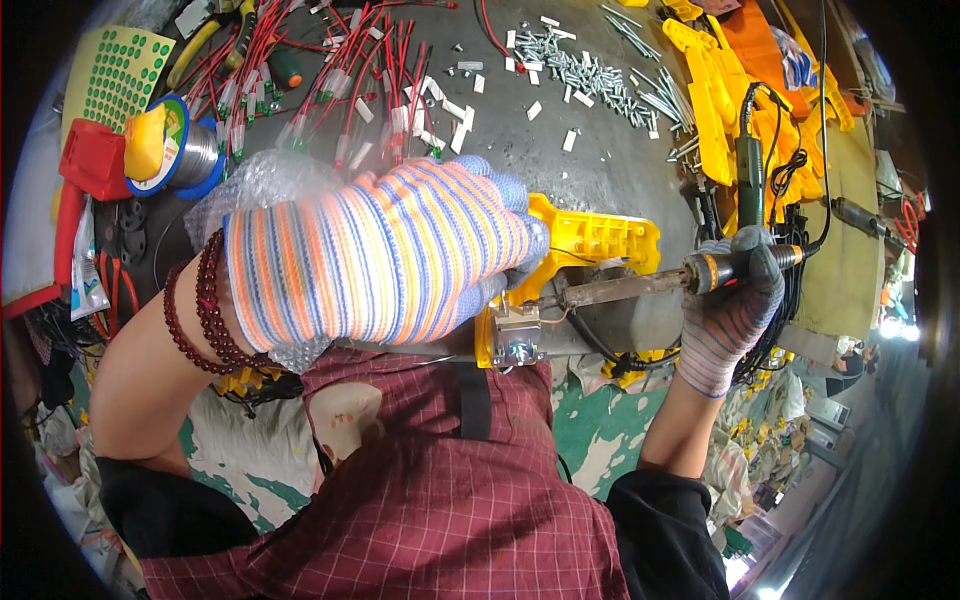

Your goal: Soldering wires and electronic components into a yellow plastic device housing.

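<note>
My left hand (pixel 390 255), in a striped knit glove with blue-grey fingertips, is closed at the left side of a yellow plastic housing (pixel 600 238). The fingers cover part of that housing, and their exact grip is hidden. A small metal-cased component (pixel 518 335) with wires sits at the housing's near end. From the right, my gloved right hand (pixel 725 320) is closed around the handle of a soldering iron (pixel 625 289). The iron's narrow tip points left, close to the metal component and just beside my left fingertips.
A solder wire spool (pixel 190 160) stands at the left by a red holder (pixel 95 165). Red-wired green parts (pixel 340 85), loose screws (pixel 590 80) and white pieces (pixel 570 140) lie behind. Yellow housings (pixel 700 90) are piled far right, under the iron's cable (pixel 826 130).
</note>
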Motion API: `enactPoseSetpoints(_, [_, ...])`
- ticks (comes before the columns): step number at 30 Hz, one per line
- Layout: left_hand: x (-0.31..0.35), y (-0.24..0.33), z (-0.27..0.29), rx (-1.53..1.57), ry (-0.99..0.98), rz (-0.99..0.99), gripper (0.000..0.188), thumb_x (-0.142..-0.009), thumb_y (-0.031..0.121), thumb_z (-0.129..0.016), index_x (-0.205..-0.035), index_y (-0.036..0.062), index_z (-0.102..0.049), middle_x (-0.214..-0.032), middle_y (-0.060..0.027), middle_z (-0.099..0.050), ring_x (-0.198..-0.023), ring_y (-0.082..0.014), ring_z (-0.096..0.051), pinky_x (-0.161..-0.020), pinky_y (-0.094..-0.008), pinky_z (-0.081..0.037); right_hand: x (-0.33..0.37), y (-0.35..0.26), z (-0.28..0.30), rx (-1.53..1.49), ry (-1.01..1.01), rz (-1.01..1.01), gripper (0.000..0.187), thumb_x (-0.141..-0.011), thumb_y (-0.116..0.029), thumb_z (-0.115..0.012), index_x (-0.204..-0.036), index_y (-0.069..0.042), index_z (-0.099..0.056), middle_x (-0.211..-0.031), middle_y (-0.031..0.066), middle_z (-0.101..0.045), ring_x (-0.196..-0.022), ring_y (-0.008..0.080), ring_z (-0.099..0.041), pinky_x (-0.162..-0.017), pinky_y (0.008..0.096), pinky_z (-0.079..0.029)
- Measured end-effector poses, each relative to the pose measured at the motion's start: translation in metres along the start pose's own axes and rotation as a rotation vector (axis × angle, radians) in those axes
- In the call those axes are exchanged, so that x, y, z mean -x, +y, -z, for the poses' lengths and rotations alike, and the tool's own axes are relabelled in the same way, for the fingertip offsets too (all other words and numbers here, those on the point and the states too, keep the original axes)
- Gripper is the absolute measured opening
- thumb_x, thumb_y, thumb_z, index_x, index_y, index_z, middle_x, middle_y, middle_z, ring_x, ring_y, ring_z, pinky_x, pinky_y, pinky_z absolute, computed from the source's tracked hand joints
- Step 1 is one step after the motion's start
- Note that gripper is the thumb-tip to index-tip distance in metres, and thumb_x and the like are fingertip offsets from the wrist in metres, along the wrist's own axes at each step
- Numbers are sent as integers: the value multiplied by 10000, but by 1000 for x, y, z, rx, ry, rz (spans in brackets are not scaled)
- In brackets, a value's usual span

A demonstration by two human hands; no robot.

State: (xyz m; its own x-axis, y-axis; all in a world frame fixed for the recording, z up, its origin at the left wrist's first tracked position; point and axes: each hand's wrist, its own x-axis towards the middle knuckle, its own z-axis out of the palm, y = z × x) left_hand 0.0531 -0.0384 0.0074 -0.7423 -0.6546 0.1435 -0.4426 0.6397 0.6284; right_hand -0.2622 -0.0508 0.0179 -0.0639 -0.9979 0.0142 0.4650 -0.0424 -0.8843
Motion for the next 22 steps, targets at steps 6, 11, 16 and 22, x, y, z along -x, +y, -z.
enactPoseSetpoints(6, [0, 2, 4, 33, -16, 25, 161, -783, 116, -671, -920, 45, -626, -919, -135, -596, -928, -349, -572, -833, -436, -471, 1, 1, 2, 7, 9, -28, 224, -839, -140, -686, -973, -61, -525, -841, 28, -561, -721, 152, -570, -700, 298, -512])
enactPoseSetpoints(11, [-1, 4, 5, 58, -16, 82, 160, -783, 114, -680, -917, 43, -628, -922, -134, -593, -933, -346, -574, -834, -438, -476, 1, 2, -3, 26, 57, -8, 191, -856, -165, -662, -963, -49, -553, -791, 41, -573, -676, 173, -561, -663, 321, -502])
enactPoseSetpoints(16, [0, 3, 9, 61, -49, 70, 181, -776, 107, -695, -937, 50, -637, -961, -144, -605, -966, -352, -578, -857, -439, -476, -1, 0, 3, 8, -21, -51, 174, -871, -178, -640, -951, -34, -583, -745, 62, -586, -634, 194, -558, -628, 339, -494])
enactPoseSetpoints(22, [0, 3, 6, 71, -27, 71, 208, -775, 129, -707, -960, 55, -646, -991, -154, -609, -987, -355, -579, -872, -442, -474, -1, 0, 6, -35, -13, -69, 218, -850, -187, -678, -985, -44, -585, -799, 58, -623, -686, 193, -585, -656, 348, -507])
